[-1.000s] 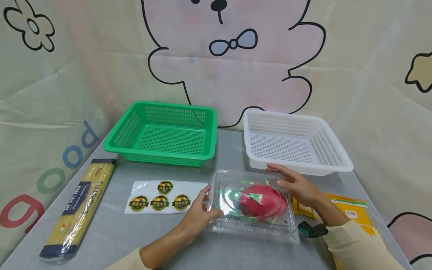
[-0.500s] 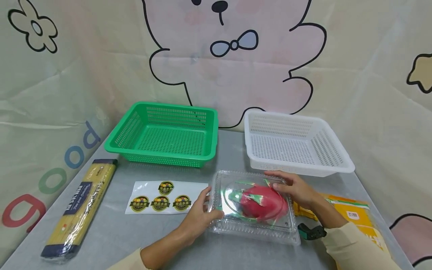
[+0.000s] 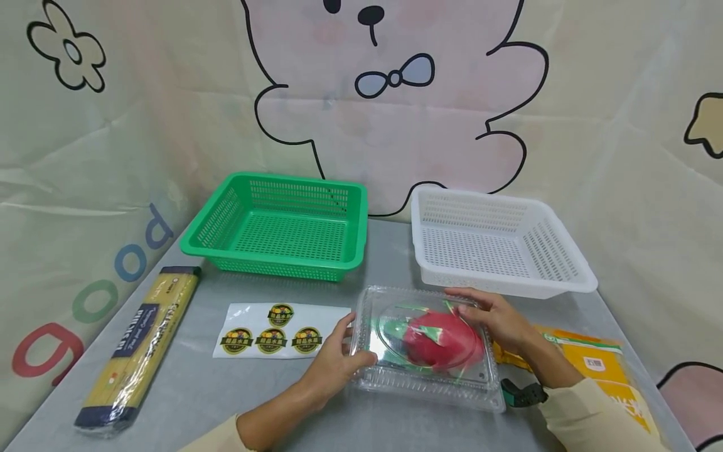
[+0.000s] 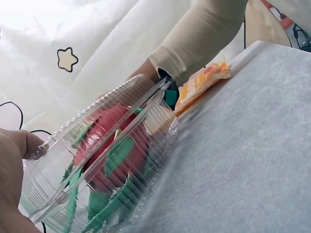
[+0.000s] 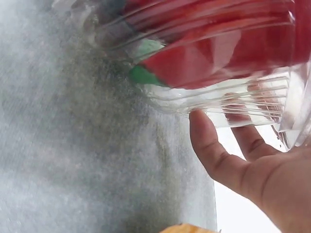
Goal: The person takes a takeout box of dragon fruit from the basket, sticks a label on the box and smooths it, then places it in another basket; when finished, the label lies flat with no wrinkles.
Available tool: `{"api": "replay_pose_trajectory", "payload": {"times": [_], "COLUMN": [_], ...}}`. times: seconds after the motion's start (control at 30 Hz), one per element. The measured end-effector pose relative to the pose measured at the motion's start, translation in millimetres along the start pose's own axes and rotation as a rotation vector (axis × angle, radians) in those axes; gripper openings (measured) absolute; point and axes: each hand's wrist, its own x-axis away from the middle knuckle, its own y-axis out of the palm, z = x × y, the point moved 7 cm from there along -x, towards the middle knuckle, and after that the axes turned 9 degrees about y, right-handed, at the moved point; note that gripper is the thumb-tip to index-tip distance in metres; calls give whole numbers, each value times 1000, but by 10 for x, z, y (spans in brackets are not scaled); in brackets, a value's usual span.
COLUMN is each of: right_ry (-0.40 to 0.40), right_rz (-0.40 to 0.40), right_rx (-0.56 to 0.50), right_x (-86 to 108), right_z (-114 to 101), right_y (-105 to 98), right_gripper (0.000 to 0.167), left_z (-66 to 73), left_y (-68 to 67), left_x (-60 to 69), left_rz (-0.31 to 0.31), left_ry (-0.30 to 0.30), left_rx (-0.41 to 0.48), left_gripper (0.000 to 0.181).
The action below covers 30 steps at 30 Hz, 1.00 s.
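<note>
A closed clear plastic container (image 3: 420,376) with a red and green dragon fruit (image 3: 437,339) inside lies on the grey table. My left hand (image 3: 330,367) grips its left edge, thumb on top; in the left wrist view the same hand (image 4: 14,179) pinches one end of the container (image 4: 53,179). Across the far right corner, my right hand (image 3: 508,323) holds the edge, its fingers along the far side and thumb on the lid. From the right wrist view, fingertips of the right hand (image 5: 243,170) touch the ribbed wall of the container (image 5: 262,99).
Behind stand a green basket (image 3: 277,265) and a white basket (image 3: 497,282). A sheet (image 3: 333,314) with several round stickers lies left of the container, a pasta pack (image 3: 141,345) farther left. Yellow packages (image 3: 610,376) lie partly under the right forearm (image 3: 556,364).
My right hand has lowered from just above the far right corner and its fingers have closed on the container's edge. My left hand keeps its grip. The head view has shifted slightly.
</note>
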Motion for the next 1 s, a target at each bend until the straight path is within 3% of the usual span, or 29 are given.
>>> {"api": "replay_pose_trajectory", "payload": {"times": [0.2,0.5,0.73,1.0], "right_ry": [-38,-68,-65,-78], "right_rz": [-4,-11,1,-5], "right_rx": [-6,-16,2,16], "right_x": [0,10,18,20], "right_z": [-1,3,1,-3], "right_y": [6,10,3,9], "right_gripper": [42,42,42,44], "left_z": [91,266,398,476], "left_y": [-92,-232,-398,-657], "left_x": [13,26,61,62], "left_rz": [29,53,124,210], "left_ry": [22,128,213,259], "left_rx": [-41,-47,-131,-134], "left_gripper": [83,75,70,68]}}
